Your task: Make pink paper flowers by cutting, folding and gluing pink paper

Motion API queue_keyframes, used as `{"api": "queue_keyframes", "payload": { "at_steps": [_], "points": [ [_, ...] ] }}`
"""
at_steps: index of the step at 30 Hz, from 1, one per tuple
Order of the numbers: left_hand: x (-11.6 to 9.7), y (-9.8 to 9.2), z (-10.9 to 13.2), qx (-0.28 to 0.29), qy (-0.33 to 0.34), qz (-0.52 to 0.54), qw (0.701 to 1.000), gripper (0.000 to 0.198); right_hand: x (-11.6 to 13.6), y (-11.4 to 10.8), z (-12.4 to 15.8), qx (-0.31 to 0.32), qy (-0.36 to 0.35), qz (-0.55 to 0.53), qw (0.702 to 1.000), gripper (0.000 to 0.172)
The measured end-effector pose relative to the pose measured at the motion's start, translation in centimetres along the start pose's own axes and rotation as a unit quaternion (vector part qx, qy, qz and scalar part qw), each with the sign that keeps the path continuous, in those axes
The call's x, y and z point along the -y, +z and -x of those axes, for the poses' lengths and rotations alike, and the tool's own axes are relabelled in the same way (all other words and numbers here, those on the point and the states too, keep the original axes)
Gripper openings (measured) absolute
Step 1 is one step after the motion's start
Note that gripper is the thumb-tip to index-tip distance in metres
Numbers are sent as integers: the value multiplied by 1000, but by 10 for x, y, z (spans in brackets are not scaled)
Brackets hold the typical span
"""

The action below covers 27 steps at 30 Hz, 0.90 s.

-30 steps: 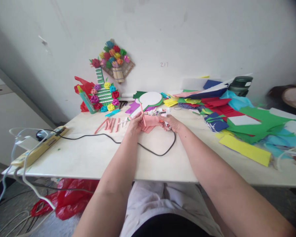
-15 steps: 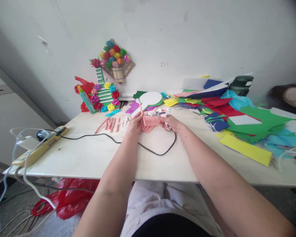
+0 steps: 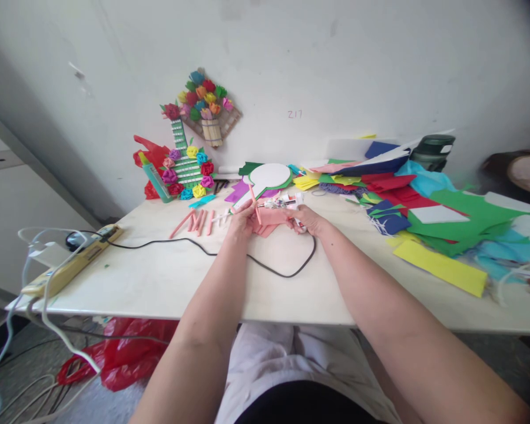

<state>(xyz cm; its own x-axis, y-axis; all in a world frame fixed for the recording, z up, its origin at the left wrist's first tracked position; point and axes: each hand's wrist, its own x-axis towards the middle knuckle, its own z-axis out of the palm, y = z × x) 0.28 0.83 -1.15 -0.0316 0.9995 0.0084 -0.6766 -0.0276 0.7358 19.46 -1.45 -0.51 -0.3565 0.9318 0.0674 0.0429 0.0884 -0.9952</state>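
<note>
Pink paper strip (image 3: 253, 195) stands in the left hand (image 3: 245, 218) above the surface (image 3: 159, 277), its long axis steep, the upper end pointing away from the person and leaning slightly left. The left fingers are closed in a pinch around its lower part. The right fingers curl around the handle of a glue gun (image 3: 279, 202), whose long axis lies crosswise, nozzle pointing left, close to the strip; whether they touch I cannot tell. Pink sheets (image 3: 272, 217) lie between the hands.
</note>
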Motion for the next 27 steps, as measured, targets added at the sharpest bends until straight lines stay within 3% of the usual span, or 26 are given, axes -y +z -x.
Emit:
{"api": "queue_keyframes", "payload": {
  "at_steps": [27],
  "points": [
    [1, 1, 2, 1, 11, 6, 1000, 24, 2, 3, 1, -35, 7, 2, 999, 40]
  ]
}}
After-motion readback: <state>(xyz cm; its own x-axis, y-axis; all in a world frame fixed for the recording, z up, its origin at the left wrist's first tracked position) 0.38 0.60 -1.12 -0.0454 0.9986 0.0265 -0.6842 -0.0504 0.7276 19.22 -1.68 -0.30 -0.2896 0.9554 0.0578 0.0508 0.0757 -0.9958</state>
